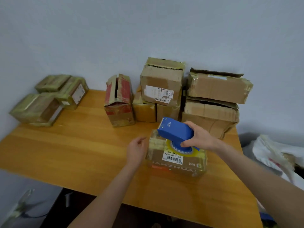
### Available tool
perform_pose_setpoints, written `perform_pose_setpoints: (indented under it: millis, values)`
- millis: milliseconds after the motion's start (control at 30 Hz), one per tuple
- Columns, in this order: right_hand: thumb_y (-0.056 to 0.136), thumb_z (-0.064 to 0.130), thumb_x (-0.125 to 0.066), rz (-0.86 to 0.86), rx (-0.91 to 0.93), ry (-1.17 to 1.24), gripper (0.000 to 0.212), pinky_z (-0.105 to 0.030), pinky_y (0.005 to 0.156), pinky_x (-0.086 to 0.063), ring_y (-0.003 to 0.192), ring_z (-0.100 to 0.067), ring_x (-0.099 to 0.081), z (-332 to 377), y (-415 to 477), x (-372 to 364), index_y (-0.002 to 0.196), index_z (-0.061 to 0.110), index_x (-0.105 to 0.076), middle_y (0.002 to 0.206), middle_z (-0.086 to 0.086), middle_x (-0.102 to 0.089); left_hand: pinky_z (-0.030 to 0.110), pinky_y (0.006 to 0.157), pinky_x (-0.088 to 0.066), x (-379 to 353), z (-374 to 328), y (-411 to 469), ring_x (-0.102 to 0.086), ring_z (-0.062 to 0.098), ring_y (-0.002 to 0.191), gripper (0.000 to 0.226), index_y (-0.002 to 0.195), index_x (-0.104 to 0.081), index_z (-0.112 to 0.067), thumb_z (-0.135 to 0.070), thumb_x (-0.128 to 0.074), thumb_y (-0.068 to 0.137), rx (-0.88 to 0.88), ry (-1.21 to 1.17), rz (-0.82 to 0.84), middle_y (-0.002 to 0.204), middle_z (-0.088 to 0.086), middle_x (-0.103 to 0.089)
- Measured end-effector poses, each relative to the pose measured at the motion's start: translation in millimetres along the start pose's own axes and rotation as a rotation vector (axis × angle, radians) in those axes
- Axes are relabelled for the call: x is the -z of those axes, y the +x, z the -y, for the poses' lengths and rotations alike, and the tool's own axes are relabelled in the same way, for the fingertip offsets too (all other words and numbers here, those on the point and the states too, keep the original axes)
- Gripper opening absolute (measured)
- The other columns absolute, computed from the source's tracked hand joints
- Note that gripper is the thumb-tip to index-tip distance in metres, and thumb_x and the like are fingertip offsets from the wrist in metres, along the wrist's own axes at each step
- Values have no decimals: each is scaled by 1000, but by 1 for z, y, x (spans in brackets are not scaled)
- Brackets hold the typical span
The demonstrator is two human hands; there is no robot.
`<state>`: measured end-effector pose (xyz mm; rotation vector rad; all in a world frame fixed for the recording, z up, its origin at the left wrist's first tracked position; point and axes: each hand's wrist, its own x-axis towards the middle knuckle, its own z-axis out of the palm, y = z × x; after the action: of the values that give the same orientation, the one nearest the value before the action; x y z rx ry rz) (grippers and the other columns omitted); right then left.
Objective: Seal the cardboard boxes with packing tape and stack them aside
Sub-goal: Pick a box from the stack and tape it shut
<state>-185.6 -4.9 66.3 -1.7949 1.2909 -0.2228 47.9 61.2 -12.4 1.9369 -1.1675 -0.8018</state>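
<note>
Near box (176, 160), counter (82, 145) centre-right: your right hand (199, 137) grips the tape dispenser (176, 134) on its top. Your left hand (137, 148) sits loosely curled, empty, beside it. Far left: taped boxes (49, 97), done. Far right: gaping boxes (197, 96), likely unsealed.

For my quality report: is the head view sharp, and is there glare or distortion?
Head view: light is soft and even, with faint shadows; the left hand and the near box look slightly blurred; the right hand grips the tape dispenser, fairly sharp; the wide lens stretches the picture's corners; no strong glare.
</note>
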Motion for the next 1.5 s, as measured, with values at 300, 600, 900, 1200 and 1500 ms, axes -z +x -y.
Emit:
perform_pose_setpoints:
  millis: [300,600,900,1200,1500]
  values:
    - [75,18,-80,6,15,-67,68,-39,87,-54,101,-20,-59,-7,7,-2,125,33,-38,113,1,-53,24,60,-49,6,-49,13,-67,18,79,58,101,-69,-6,-59,-48,91,476,-408,476,92,6,-74]
    - [69,38,-79,7,48,-236,68,-38,83,-54,98,-18,-58,4,16,-6,122,42,-38,111,6,-55,20,55,-40,11,-43,24,-52,9,65,13,84,-63,-11,-18,-58,95,321,-327,208,74,0,-62]
    - [70,49,-75,15,91,-443,73,-43,82,-54,97,-18,-56,21,17,1,132,43,-38,111,9,-56,21,48,-36,22,-27,26,-44,10,61,15,85,-65,-9,-22,-62,93,317,-308,140,71,0,-57]
    - [73,57,-69,10,35,-612,74,-34,73,-52,96,-17,-56,14,7,4,136,46,-32,110,12,-55,28,48,-31,21,15,29,-35,15,51,35,63,-56,-9,-26,-64,92,371,-209,68,60,2,-51]
    - [75,57,-67,-57,32,-576,75,-28,66,-46,92,-16,-55,6,12,-4,140,44,-31,108,9,-57,37,68,-52,-13,30,36,-57,19,66,25,84,-68,-17,-37,-58,94,249,64,118,82,4,-70]
